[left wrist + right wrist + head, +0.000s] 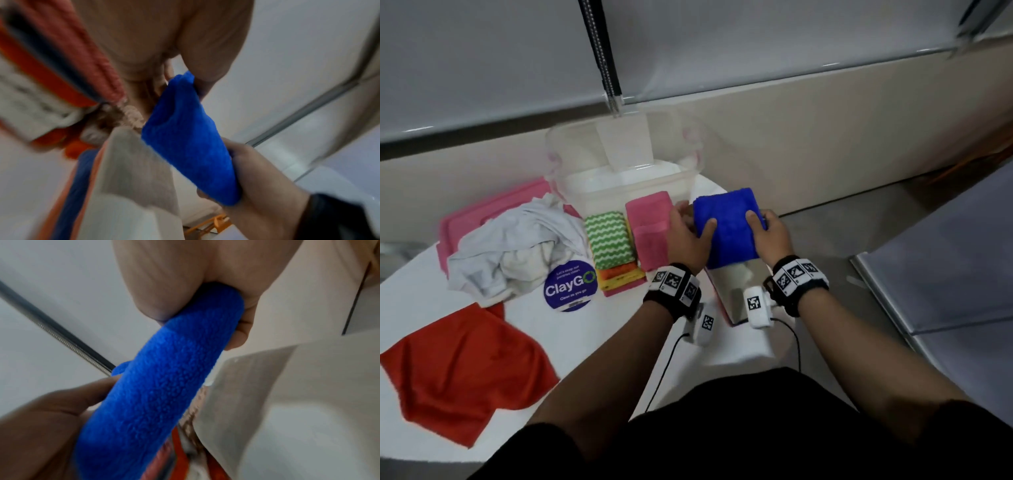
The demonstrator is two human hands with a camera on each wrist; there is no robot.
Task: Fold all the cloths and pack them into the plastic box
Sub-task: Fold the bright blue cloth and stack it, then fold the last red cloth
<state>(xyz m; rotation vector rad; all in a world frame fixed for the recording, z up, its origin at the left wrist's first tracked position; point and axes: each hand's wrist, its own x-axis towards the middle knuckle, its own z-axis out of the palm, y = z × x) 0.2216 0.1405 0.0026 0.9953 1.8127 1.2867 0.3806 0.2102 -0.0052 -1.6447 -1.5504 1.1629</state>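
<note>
On the near left of the white table (599,329) an orange-red cloth (465,370) lies spread flat, with a crumpled white cloth (517,246) beyond it over a pink lid (482,212). Right of that sit a stack topped by a green zigzag cloth (609,240) and a folded pink cloth (650,229), with the clear plastic box (619,185) just behind them at the far edge. Further right, the left hand (688,236) grasps the left edge of a folded blue cloth (729,226), thumb on top, fingers underneath; the right hand (770,233) grasps its right edge likewise, both forearms reaching forward, the cloth raised off the table right of the box
</note>
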